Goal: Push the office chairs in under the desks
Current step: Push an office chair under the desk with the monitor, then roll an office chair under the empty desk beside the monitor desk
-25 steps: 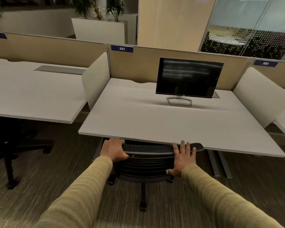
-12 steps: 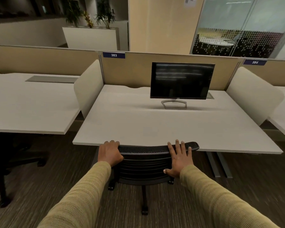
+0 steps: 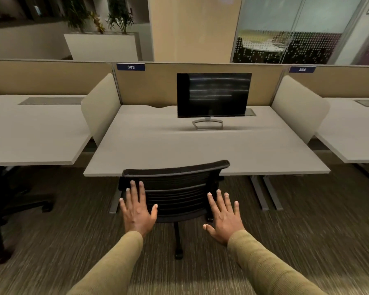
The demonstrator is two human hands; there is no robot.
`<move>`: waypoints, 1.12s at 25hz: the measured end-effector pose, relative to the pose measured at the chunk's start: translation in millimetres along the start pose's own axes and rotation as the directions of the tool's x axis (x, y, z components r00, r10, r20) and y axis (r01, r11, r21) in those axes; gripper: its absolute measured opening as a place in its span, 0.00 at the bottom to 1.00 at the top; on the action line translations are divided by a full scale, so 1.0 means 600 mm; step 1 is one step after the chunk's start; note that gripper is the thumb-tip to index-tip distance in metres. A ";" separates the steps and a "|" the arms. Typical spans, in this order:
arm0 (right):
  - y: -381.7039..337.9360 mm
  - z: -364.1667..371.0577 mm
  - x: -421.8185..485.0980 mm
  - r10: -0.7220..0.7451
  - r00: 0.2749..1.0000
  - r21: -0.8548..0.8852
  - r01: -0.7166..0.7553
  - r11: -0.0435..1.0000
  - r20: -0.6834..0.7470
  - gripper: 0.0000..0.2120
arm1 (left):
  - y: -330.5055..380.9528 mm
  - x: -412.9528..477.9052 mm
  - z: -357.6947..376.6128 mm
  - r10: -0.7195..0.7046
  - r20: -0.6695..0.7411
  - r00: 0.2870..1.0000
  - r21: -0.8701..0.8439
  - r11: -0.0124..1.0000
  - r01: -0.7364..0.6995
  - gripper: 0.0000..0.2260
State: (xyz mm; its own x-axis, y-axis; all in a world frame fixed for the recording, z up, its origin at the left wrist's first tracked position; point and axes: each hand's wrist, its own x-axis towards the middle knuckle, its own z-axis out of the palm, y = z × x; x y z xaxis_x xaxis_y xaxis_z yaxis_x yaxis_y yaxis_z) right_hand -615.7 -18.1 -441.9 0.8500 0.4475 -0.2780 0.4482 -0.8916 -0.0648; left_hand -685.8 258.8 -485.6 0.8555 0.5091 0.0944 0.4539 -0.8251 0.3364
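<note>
A black mesh-backed office chair [image 3: 177, 188] stands tucked against the front edge of the grey desk [image 3: 200, 150] labelled 383, its seat hidden under the top. My left hand [image 3: 137, 209] hovers flat with fingers spread in front of the backrest's left side, off the chair. My right hand [image 3: 224, 216] is spread the same way, just right of the backrest and holding nothing. A second dark chair [image 3: 6, 201] stands at the far left, partly under the neighbouring desk [image 3: 30, 135].
A black monitor [image 3: 213, 95] sits at the back of desk 383. Beige side screens [image 3: 100, 107] and a back partition [image 3: 149, 86] separate the desks. Another desk [image 3: 354, 133] labelled 384 lies to the right. Striped carpet [image 3: 296, 241] surrounds me.
Both hands have come off the top of the chair's backrest and drawn back toward me, fingers now spread. The view has pulled back from the desk.
</note>
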 end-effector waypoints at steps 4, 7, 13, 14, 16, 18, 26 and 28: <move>0.060 0.024 -0.113 0.040 0.998 0.057 -0.037 0.998 -0.044 0.47 | 0.089 -0.119 0.049 0.061 0.101 0.993 0.044 0.997 -0.065 0.39; 0.112 0.041 -0.221 0.056 0.995 0.093 -0.048 0.994 -0.088 0.45 | 0.171 -0.219 0.067 0.133 0.121 0.984 0.032 0.990 -0.138 0.37; 0.223 0.080 -0.422 0.084 0.980 0.122 -0.062 0.991 -0.181 0.45 | 0.332 -0.384 0.083 0.260 0.132 0.957 0.024 0.964 -0.265 0.36; 0.244 0.086 -0.451 0.093 0.977 0.123 -0.070 0.990 -0.194 0.45 | 0.358 -0.410 0.088 0.280 0.136 0.950 0.017 0.958 -0.285 0.36; 0.289 0.095 -0.502 0.115 0.969 0.130 -0.088 0.988 -0.217 0.45 | 0.407 -0.457 0.098 0.320 0.153 0.935 0.008 0.946 -0.325 0.36; 0.336 0.098 -0.539 0.144 0.958 0.138 -0.113 0.984 -0.247 0.45 | 0.457 -0.492 0.112 0.355 0.160 0.921 0.010 0.932 -0.361 0.36; 0.535 0.099 -0.587 0.263 0.923 0.192 -0.215 0.958 -0.281 0.45 | 0.681 -0.533 0.192 0.474 0.209 0.855 -0.005 0.875 -0.484 0.36; 0.593 0.095 -0.579 0.279 0.919 0.187 -0.232 0.954 -0.280 0.45 | 0.743 -0.530 0.223 0.496 0.219 0.840 -0.012 0.863 -0.506 0.35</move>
State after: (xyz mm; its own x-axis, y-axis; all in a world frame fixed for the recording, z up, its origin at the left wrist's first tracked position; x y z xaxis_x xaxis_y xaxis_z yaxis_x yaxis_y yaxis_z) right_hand -767.4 -494.8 -422.8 0.9833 0.1821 -0.0047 0.1784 -0.9680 -0.1767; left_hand -722.1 -303.9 -490.8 0.9986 -0.0349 0.0407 -0.0441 -0.9662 0.2538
